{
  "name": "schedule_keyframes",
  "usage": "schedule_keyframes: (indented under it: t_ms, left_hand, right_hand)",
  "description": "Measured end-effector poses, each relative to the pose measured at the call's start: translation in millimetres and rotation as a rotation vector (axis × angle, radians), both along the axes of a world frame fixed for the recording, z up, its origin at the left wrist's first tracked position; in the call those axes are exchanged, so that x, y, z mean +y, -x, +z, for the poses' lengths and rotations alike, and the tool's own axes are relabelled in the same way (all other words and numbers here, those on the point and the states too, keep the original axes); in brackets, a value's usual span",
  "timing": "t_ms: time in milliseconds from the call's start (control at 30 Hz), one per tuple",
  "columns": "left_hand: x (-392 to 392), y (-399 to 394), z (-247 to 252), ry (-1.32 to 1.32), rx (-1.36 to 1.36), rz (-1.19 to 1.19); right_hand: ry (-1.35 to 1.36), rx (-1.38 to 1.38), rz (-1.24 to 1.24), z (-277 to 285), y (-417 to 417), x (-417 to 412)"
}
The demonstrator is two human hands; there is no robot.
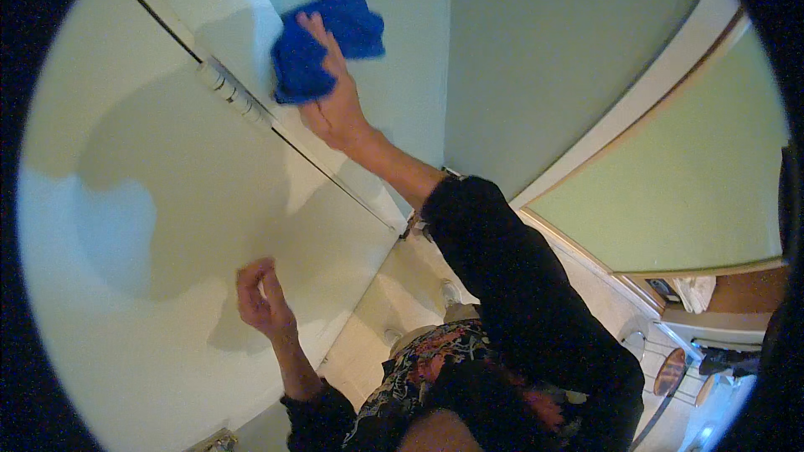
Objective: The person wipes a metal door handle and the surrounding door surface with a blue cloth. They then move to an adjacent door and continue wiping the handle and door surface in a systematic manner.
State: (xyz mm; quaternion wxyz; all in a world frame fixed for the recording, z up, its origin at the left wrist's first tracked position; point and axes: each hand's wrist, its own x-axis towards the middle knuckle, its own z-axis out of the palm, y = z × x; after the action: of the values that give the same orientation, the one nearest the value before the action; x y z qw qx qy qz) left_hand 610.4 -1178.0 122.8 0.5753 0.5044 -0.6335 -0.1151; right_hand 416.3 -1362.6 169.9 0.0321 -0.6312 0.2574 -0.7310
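Observation:
My right hand [339,107] holds a blue cloth [355,25] up by the pale door frame, near where it meets the wall [408,0]. The fingers lie flat along the cloth, and part of it sticks out past them. Left of that hand, a metal hinge [235,91] sits on the dark gap between the frame and a pale door [182,238]. Lower down, my left hand [264,301] is raised in front of the door with curled fingers, a gap beside the thumb and nothing in it. Whether it touches the door cannot be told.
A grey-green wall panel [540,44] stands to the right, then a light green panel [666,169] with wooden edging. Pale floor [358,339] shows by my feet. At lower right are a white cloth [694,294] and a round brown seat [670,371].

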Motion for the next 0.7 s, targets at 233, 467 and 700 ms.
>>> schedule_keyframes:
  t_ms: [233, 467, 700]
  left_hand:
    - [-117.0, 83.1, 113.6, 0.857, -0.52, 0.107]
    - [-161.3, 120.5, 131.6, 0.789, -0.809, 0.461]
    - [-161.0, 115.7, 119.9, 0.68, -0.776, 0.542]
  right_hand:
    - [0.007, 0.164, 0.011, -20.0, 20.2, -14.9]
    - [0.381, 0.29, -0.164, 122.3, 44.8, -67.4]
    - [0.399, 0.303, -0.147, 133.3, 39.0, -66.9]
